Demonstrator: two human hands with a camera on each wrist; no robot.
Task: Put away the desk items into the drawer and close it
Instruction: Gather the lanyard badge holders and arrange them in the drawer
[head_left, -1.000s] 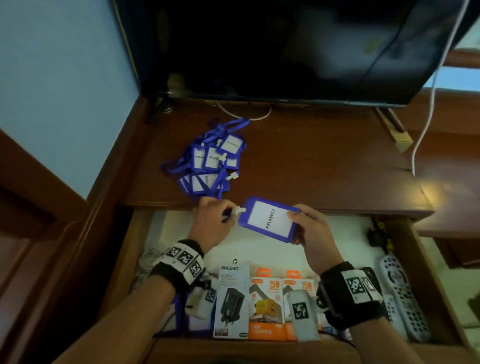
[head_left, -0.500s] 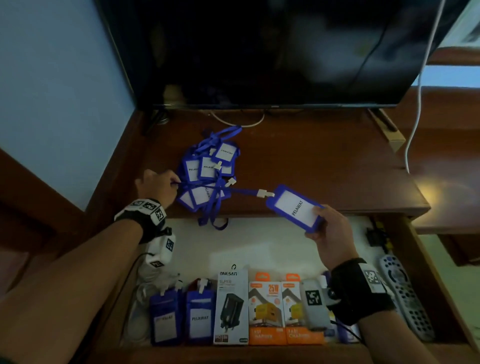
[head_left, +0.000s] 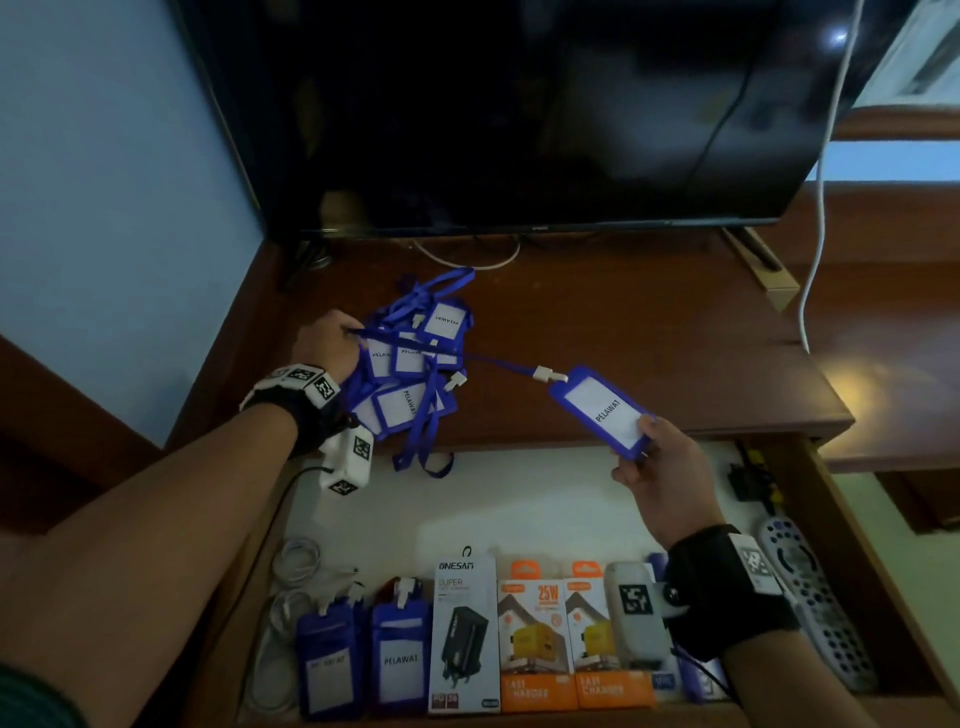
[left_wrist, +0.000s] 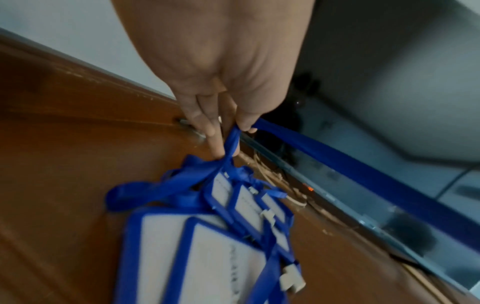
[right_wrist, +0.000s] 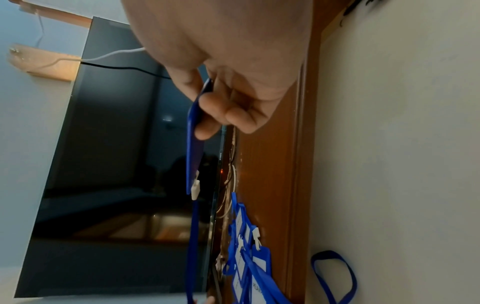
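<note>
- Right hand (head_left: 655, 477): thumb and fingers pinch the near lower corner of one blue badge holder (head_left: 601, 410), held in the air over the desk's (head_left: 649, 332) front edge, above the open drawer (head_left: 519, 499).
- Badge holder: its long axis runs from the grip up and to the left; the white clip (head_left: 549, 373) end points toward the left hand (head_left: 332, 345), and the "PELAWAT" card faces up.
- Lanyard (head_left: 493, 361): stretched taut from the clip to the left hand, whose thumb and fingers pinch the strap.
- Badge pile (head_left: 410, 374): a tangled heap on the desk just beside the left hand; at least four holders show, exact count unclear.
- Drawer contents, front row: two badge holders (head_left: 363, 660), three charger boxes (head_left: 535, 639); one remote control (head_left: 818, 608) at the right.
</note>
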